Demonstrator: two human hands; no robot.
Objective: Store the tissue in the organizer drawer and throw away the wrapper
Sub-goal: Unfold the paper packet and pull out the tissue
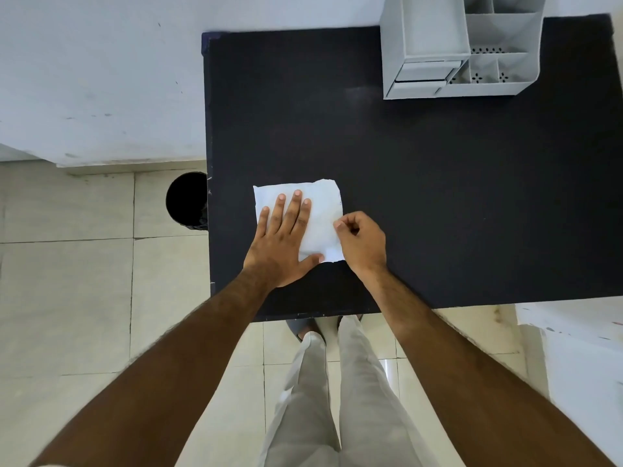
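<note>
Step in hand: folding or flattening the tissue (322,217), as I judge it; nothing is stored yet, and no wrapper can be told apart from the white sheet.
Left hand (283,237): spread flat, palm down, fingers apart, pressing the tissue onto the table (438,197); it grips nothing.
Right hand (362,242): loosely curled, thumb and forefinger pinched at the tissue's right edge, near its close right corner.
Tissue: one white square lying flat near the table's front-left corner, its right side bare, its left side under the palm.
Next move: likely bring the pinched edge over while the flat hand keeps the sheet from sliding; then it must be made small enough for a drawer.
Bin (187,200): dark and round, on the floor just beside the table's left edge, handy for the wrapper.
Organizer (435,35): grey, at the table's far right corner, well apart from the hands; two small drawers (421,77) at its front look shut.
Surface: matt black tabletop, otherwise bare.
Room: pale floor tiles (67,298), white wall (101,79) behind.
</note>
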